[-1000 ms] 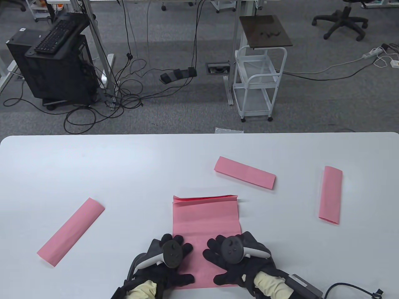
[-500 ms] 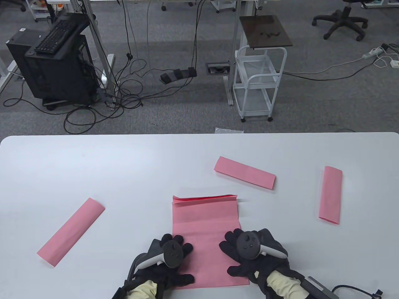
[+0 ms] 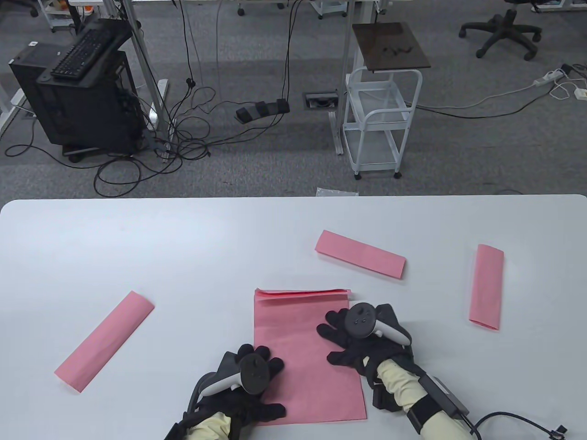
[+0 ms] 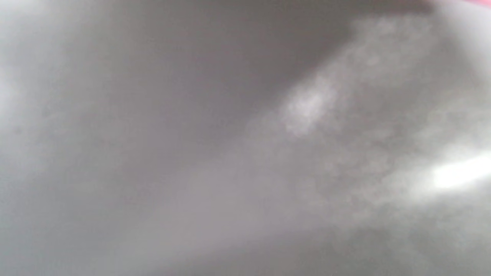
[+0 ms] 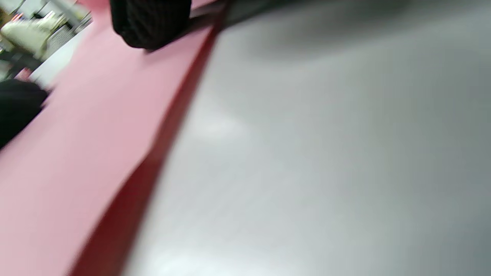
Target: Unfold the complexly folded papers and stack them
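Note:
A partly unfolded pink paper (image 3: 302, 348) lies flat near the table's front edge, its far end still folded over in a narrow strip (image 3: 302, 294). My left hand (image 3: 257, 362) rests spread flat on the paper's near left part. My right hand (image 3: 341, 332) lies spread flat on the paper's right side, fingers pointing left. Three folded pink papers lie apart: one at the left (image 3: 104, 341), one behind the middle (image 3: 360, 254), one at the right (image 3: 486, 286). The right wrist view shows the pink paper (image 5: 76, 153) and one fingertip (image 5: 149, 23) on it. The left wrist view is a grey blur.
The white table (image 3: 183, 247) ends in a far edge with grey floor beyond. A white cart (image 3: 383, 114), a computer tower (image 3: 82, 101) and cables stand on the floor behind it.
My right hand has slid from the paper's near middle to the right and then away from me along its right side. My left hand has stayed in place. The paper lies flatter.

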Demonstrator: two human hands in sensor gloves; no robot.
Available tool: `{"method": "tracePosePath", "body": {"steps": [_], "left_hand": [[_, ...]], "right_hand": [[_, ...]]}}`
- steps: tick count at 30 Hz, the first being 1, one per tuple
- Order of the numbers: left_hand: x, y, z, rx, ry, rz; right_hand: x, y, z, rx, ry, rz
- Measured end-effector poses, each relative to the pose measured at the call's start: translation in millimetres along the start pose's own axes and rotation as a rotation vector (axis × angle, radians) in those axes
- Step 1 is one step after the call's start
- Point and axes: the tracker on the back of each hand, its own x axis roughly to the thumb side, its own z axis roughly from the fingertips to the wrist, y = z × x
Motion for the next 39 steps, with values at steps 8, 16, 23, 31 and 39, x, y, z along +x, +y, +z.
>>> {"method": "tracePosePath", "body": {"steps": [8,16,23,31,39], "left_hand": [[0.1,-0.2,0.0,-0.002,0.002,0.000],[0.3,-0.2,-0.1,-0.004,0.001,0.001],[0.5,-0.1,-0.3,-0.004,-0.003,0.001],[0.5,-0.1,-0.4,-0.005,-0.006,0.001],[0.4,0.1,0.0,-0.003,-0.001,0.001]], "right_hand": [[27.4,3.5,11.3,-0.085,-0.093,0.158],[69.1,35.1,0.4,0.127,-0.269,0.275],[47.8,-7.7,-55.7,0.067,-0.057,0.037],[35.0,-31.2,-74.2,0.017,0.069,-0.057],[58.2,-29.8,-48.5,-0.101,-0.051,0.060]]}}
